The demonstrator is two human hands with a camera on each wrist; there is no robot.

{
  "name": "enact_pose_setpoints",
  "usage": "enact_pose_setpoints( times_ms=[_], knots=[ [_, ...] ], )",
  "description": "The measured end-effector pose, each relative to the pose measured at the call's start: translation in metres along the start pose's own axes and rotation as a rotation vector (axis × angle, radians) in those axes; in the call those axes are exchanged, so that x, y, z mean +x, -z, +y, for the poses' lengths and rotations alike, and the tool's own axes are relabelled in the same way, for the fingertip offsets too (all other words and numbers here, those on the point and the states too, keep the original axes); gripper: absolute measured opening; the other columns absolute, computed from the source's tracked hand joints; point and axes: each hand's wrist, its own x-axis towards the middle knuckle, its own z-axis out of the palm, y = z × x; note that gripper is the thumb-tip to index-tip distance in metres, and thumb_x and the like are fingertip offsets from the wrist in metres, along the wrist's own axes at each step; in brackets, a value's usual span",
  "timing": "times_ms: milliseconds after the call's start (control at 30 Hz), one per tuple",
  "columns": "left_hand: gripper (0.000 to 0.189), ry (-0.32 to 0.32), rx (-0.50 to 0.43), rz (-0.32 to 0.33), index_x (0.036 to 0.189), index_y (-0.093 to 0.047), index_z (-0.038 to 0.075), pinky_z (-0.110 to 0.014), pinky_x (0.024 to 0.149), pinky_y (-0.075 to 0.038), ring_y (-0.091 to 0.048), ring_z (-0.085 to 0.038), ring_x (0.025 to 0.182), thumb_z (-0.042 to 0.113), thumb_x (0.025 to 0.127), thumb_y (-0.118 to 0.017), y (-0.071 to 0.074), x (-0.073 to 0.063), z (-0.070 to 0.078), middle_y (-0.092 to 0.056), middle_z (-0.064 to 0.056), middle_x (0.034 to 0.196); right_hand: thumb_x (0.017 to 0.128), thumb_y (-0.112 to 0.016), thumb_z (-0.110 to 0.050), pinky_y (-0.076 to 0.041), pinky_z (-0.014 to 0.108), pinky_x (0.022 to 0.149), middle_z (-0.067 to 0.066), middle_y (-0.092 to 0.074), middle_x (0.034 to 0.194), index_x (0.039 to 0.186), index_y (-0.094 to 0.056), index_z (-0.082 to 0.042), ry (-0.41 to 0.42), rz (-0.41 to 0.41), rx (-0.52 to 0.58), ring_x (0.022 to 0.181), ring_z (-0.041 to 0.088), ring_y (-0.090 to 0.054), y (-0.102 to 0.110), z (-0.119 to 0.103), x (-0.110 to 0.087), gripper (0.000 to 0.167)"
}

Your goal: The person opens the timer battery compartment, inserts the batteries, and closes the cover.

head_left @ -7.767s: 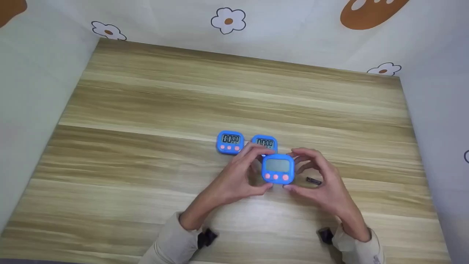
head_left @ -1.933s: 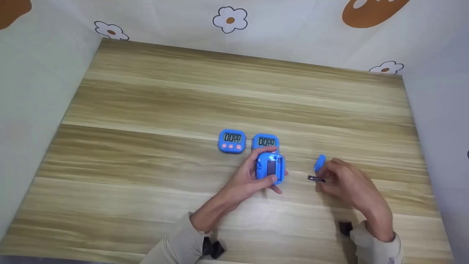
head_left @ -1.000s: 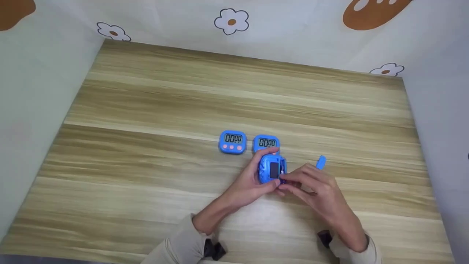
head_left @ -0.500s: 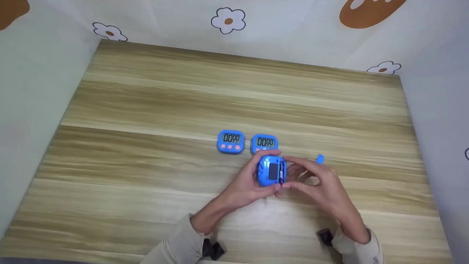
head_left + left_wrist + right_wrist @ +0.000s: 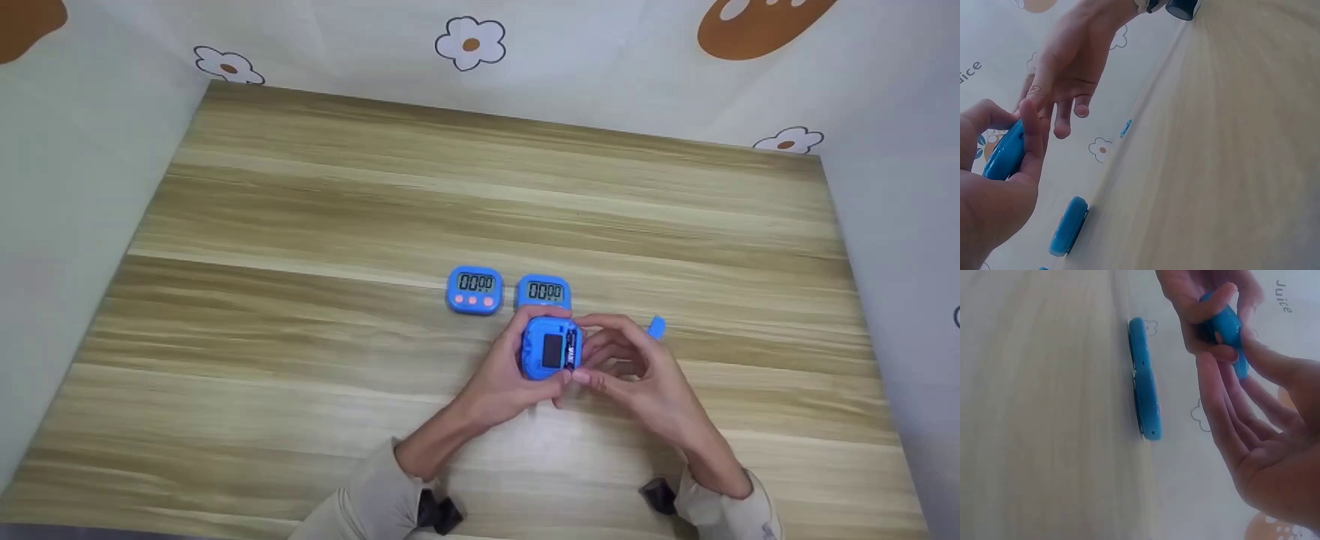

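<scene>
A blue digital timer is held above the table by my left hand, its back with a dark rectangle facing up. In its uncovered compartment along the right side lies a dark battery. My right hand has thumb and index finger at the two ends of that side, gripping the timer's edge. The left wrist view shows the timer edge-on between the left fingers and thumb. In the right wrist view the right thumb and fingers meet the timer; the battery is hidden there.
Two more blue timers stand face up just beyond the hands: the left timer and the right timer, both reading 00:00. A small blue battery cover lies on the wood-grain table behind the right hand. Patterned walls border the table.
The timer has been turned from face up to back up and its cover now lies on the table. The battery went from the table into the compartment; the right hand has come back to the timer.
</scene>
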Motion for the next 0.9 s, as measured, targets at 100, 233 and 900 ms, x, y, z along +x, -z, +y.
enact_pose_setpoints(
  times_ms=[100,233,900],
  knots=[
    [0.063,0.024,-0.047,0.026,0.136,-0.043,0.012,-0.036,0.054,-0.059,-0.058,-0.03,0.101,-0.012,0.083,-0.068,-0.002,0.0,0.001,-0.05,-0.014,0.127,0.083,-0.077,-0.001,-0.059,0.038,0.074,0.012,-0.065,0.1,0.133,-0.055,-0.012,-0.034,-0.015,0.032,0.089,0.029,-0.064,-0.002,-0.01,0.0,0.055],
    [0.062,0.088,-0.085,0.036,0.136,-0.042,0.014,-0.036,0.058,-0.059,-0.056,-0.031,0.105,-0.01,0.085,-0.067,-0.002,0.0,0.002,-0.047,-0.015,0.129,0.085,-0.076,-0.005,-0.059,0.037,0.071,0.009,-0.065,0.102,0.135,-0.055,-0.014,-0.003,-0.059,-0.06,0.089,0.027,-0.065,0.006,-0.011,0.0,0.056],
    [0.081,0.136,-0.244,-0.082,0.149,-0.018,0.009,-0.045,0.078,-0.059,-0.055,-0.046,0.113,-0.022,0.084,-0.055,0.002,0.001,-0.001,-0.034,-0.026,0.139,0.08,-0.082,-0.026,-0.046,0.04,0.075,0.009,-0.054,0.11,0.125,-0.063,-0.003,-0.163,0.063,-0.818,0.093,0.024,-0.049,0.079,0.034,-0.009,0.054]
  ],
)
